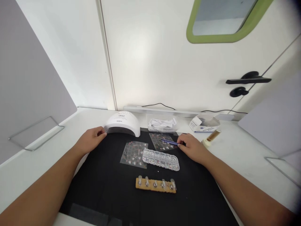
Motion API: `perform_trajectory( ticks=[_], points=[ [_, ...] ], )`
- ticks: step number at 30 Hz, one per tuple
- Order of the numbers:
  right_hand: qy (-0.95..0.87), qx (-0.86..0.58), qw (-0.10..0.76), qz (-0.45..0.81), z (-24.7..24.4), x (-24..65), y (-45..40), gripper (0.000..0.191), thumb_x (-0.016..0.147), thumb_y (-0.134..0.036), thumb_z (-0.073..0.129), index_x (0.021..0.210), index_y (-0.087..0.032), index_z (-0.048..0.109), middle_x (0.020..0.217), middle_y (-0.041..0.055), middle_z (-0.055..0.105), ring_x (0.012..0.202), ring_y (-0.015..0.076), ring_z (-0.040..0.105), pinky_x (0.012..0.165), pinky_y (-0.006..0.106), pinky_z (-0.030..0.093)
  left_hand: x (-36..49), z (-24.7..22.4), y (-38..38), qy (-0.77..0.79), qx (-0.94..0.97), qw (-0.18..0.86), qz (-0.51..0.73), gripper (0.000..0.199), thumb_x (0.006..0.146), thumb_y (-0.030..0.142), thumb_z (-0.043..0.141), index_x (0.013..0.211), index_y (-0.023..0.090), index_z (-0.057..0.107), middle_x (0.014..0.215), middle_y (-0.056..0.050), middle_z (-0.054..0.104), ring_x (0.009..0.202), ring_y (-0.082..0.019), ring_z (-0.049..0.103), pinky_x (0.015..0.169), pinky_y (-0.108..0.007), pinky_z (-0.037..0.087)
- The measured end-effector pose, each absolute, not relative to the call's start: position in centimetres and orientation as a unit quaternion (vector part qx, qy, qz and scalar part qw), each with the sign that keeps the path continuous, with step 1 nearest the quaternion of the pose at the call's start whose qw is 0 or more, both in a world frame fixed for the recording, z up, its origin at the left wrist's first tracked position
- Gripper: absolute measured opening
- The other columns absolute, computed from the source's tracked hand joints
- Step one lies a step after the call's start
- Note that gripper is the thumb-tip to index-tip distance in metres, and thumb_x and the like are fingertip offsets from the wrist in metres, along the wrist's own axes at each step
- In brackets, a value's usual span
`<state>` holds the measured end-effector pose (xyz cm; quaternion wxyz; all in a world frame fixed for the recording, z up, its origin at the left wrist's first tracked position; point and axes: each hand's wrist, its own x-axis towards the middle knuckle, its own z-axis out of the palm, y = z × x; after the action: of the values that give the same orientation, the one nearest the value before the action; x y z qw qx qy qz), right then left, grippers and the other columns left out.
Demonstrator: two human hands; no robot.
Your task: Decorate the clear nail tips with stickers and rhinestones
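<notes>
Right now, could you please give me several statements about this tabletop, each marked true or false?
1. The right hand holds a slim blue tool. True.
2. The white domed device stands to the right of the clear tub. False: it stands to the left of it.
3. The yellow-brown strip lies nearer the person than the compartment case. True.
4. The compartment case lies clear of both patterned sheets. False: one end overlaps the left sheet.
5. The left hand is beside the clear tub. False: it is at the left side of the white domed device.
</notes>
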<state>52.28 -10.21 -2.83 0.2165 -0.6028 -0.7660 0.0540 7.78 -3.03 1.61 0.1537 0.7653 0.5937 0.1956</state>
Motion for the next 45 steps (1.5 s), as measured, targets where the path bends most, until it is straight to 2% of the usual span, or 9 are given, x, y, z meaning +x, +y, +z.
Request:
perform_trajectory(
  ticks=[4, 8, 12, 16, 18, 22, 28, 45],
  points=[
    [-0.767, -0.602, 0.216, 0.057, -2.7, 52.2, -10.2, 0.007, 0.076, -0.017, 0.052, 0.071, -0.021, 0.055, 0.074, 0.0029, 0.058, 0.08, 0.0244, 0.052, 0.071, 0.034, 0.039, 7.6, 1.3, -2.7, 0.602, 0.754, 0.148, 0.218, 0.022, 0.086, 0.043, 0.048, 0.079, 0.022, 0.053, 0.069, 0.003, 0.055, 0.063, -0.017, 0.052, 0.061, -0.029, 0.039],
    [-0.766, -0.604, 0.212, 0.057, -2.8, 52.3, -10.2, 0.007, 0.076, -0.017, 0.051, 0.071, -0.021, 0.054, 0.075, 0.0031, 0.058, 0.081, 0.0246, 0.052, 0.071, 0.034, 0.038, 7.3, 0.7, -2.2, 0.612, 0.732, 0.134, 0.268, 0.026, 0.084, 0.044, 0.051, 0.098, 0.023, 0.057, 0.091, -0.001, 0.06, 0.071, -0.018, 0.056, 0.066, -0.03, 0.045],
    [-0.766, -0.605, 0.209, 0.052, -2.9, 52.3, -10.2, 0.006, 0.077, -0.017, 0.052, 0.072, -0.021, 0.054, 0.076, 0.003, 0.058, 0.082, 0.0247, 0.051, 0.073, 0.035, 0.038, 7.0, -0.2, -1.5, 0.597, 0.731, 0.141, 0.299, 0.039, 0.084, 0.047, 0.052, 0.114, 0.023, 0.056, 0.113, -0.006, 0.059, 0.09, -0.022, 0.06, 0.078, -0.034, 0.05],
    [-0.768, -0.604, 0.208, 0.053, -2.9, 52.3, -10.3, 0.006, 0.077, -0.018, 0.052, 0.074, -0.021, 0.055, 0.077, 0.0034, 0.058, 0.082, 0.025, 0.051, 0.073, 0.035, 0.039, 7.0, -0.4, -1.3, 0.593, 0.726, 0.165, 0.306, 0.045, 0.083, 0.047, 0.052, 0.121, 0.022, 0.055, 0.127, -0.008, 0.059, 0.114, -0.027, 0.057, 0.096, -0.039, 0.047],
    [-0.768, -0.603, 0.208, 0.056, -2.9, 52.3, -10.3, 0.007, 0.079, -0.019, 0.051, 0.074, -0.021, 0.056, 0.077, 0.0038, 0.058, 0.082, 0.0253, 0.052, 0.073, 0.036, 0.039, 7.0, -0.3, -1.4, 0.607, 0.715, 0.191, 0.29, 0.048, 0.084, 0.045, 0.051, 0.127, 0.024, 0.053, 0.128, -0.008, 0.06, 0.118, -0.028, 0.057, 0.098, -0.039, 0.047],
    [-0.768, -0.604, 0.205, 0.06, -2.8, 52.2, -10.4, 0.01, 0.081, -0.022, 0.05, 0.075, -0.021, 0.057, 0.077, 0.0045, 0.059, 0.082, 0.0257, 0.052, 0.073, 0.037, 0.04, 7.1, -0.1, -1.5, 0.621, 0.7, 0.232, 0.264, 0.054, 0.084, 0.045, 0.052, 0.135, 0.028, 0.048, 0.13, -0.008, 0.062, 0.113, -0.028, 0.062, 0.093, -0.04, 0.05],
    [-0.766, -0.607, 0.204, 0.058, -2.7, 52.1, -10.4, 0.01, 0.081, -0.024, 0.05, 0.075, -0.021, 0.058, 0.078, 0.0049, 0.06, 0.083, 0.0259, 0.053, 0.075, 0.038, 0.041, 6.8, -0.4, -1.3, 0.609, 0.701, 0.244, 0.281, 0.056, 0.081, 0.045, 0.054, 0.134, 0.028, 0.051, 0.128, -0.007, 0.065, 0.109, -0.028, 0.064, 0.09, -0.039, 0.052],
    [-0.768, -0.602, 0.208, 0.064, -2.8, 52.2, -10.4, 0.013, 0.081, -0.028, 0.047, 0.077, -0.02, 0.058, 0.079, 0.0058, 0.059, 0.084, 0.0271, 0.051, 0.076, 0.039, 0.04, 6.0, -1.3, -0.2, 0.6, 0.707, 0.239, 0.287, 0.051, 0.08, 0.047, 0.054, 0.127, 0.027, 0.058, 0.12, -0.005, 0.069, 0.108, -0.026, 0.065, 0.092, -0.037, 0.051]
  ],
)
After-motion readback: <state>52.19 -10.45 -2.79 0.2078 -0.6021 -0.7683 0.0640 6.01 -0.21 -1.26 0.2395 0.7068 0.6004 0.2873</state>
